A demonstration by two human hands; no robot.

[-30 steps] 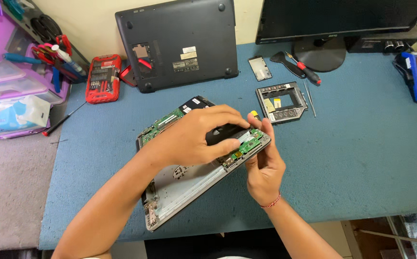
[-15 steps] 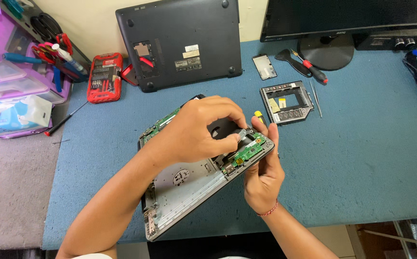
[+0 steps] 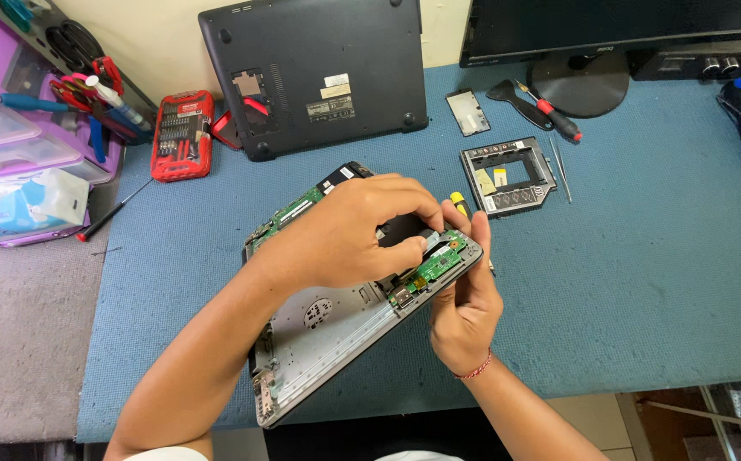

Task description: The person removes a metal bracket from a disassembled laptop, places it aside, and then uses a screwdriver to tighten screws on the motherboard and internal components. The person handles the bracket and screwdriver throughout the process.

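While the right hand [image 3: 464, 299] grips the opened laptop's [image 3: 328, 333] corner, the left hand [image 3: 345, 235] pinches a part beside the green board [image 3: 434, 265].

1 opened laptop [image 3: 328, 333], 1 back cover [image 3: 315, 72], 1 monitor [image 3: 609, 26], 2 hands.
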